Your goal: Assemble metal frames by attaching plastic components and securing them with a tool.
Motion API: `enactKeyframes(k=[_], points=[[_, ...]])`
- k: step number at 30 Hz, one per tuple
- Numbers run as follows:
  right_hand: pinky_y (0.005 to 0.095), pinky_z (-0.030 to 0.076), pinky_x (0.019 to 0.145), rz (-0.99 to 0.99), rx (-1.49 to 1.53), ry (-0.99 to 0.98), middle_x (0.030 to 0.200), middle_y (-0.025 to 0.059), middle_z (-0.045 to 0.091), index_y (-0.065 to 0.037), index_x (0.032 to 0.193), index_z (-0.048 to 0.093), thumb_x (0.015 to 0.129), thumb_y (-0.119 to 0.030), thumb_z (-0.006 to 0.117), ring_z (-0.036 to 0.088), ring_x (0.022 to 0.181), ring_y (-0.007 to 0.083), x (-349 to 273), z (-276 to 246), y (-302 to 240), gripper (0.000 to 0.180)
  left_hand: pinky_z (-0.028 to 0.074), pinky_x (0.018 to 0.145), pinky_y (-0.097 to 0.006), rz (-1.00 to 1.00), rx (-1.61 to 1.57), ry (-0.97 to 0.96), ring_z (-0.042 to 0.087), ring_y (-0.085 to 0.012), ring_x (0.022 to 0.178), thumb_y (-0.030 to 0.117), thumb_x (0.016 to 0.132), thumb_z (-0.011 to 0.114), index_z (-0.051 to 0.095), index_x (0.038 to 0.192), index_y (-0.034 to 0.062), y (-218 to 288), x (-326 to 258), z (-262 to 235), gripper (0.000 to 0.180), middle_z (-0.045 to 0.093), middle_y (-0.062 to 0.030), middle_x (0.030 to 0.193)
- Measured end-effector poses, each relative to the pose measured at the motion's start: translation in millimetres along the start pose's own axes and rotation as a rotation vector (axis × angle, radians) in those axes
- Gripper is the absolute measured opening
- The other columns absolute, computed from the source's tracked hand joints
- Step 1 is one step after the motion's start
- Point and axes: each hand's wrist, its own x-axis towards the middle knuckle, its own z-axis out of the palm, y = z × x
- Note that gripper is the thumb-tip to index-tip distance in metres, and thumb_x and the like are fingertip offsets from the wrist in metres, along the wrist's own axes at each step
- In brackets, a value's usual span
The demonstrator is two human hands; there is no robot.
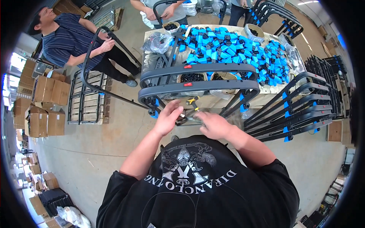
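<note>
Just in front of my body, my left hand [168, 118] is closed with its fingers curled, and a small shiny metal piece [183, 114] shows at its fingertips, too small to name. To its right, my right hand [213, 124] is closed with its fingertips at the lower end of a screwdriver [193, 102] with a yellow and black handle. Directly beyond both hands stand two bent black tube frames [224, 86], one behind the other, each with a red piece on its crossbar and blue pieces lower down.
A table [146, 60] carries a heap of blue and black plastic parts [224, 43] and tubs of small black parts [192, 78]. Several black frames [304, 102] stand at right. At left a person [76, 41] holds another frame; other people work at the far side. Cartons [49, 91] are stacked far left.
</note>
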Motion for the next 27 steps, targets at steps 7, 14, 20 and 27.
enactKeyframes(k=[7, 14, 20, 27], points=[[0.0467, 0.052, 0.094, -0.033, -0.243, -0.078, 0.112, 0.0187, 0.064, -0.003, 0.131, 0.052, 0.083, -0.018, 0.065, 0.064, 0.109, 0.0362, 28, 50, -72, 0.052, 0.050, 0.082, -0.026, 0.091, 0.075, -0.211, 0.061, -0.0096, 0.092, 0.012, 0.101, 0.061, 0.057, 0.127, -0.0041, -26, -17, -70, 0.031, 0.067, -0.0048, 0.102], [0.0478, 0.055, 0.087, 0.093, -0.005, -0.048, 0.111, 0.0189, 0.065, -0.021, 0.151, 0.041, 0.082, -0.020, 0.069, 0.067, 0.095, 0.0392, 9, 68, -111, 0.075, 0.054, 0.087, -0.032, 0.668, 0.039, 0.229, 0.066, -0.0169, 0.095, 0.001, 0.103, 0.048, 0.049, 0.133, -0.0018, -10, -64, -143, 0.030, 0.068, -0.0125, 0.107], [0.0368, 0.053, 0.077, 0.389, 0.175, 0.126, 0.094, 0.0107, 0.060, -0.013, 0.144, 0.047, 0.088, -0.023, 0.076, 0.061, 0.078, 0.0236, -35, 111, -91, 0.064, 0.056, 0.083, -0.035, 0.767, -0.184, 0.389, 0.066, -0.0175, 0.090, 0.006, 0.105, 0.045, 0.051, 0.128, 0.0035, 22, -58, -231, 0.024, 0.066, -0.0112, 0.101], [0.0246, 0.042, 0.056, 0.452, 0.970, 0.475, 0.080, 0.0016, 0.054, -0.005, 0.110, 0.052, 0.092, 0.005, 0.044, 0.050, 0.064, 0.0082, 7, 165, -67, 0.022, 0.040, 0.062, -0.025, 0.222, 0.222, 0.392, 0.047, -0.0077, 0.072, 0.017, 0.100, 0.064, 0.056, 0.119, 0.0061, -99, -2, -218, 0.023, 0.054, 0.0014, 0.083]])
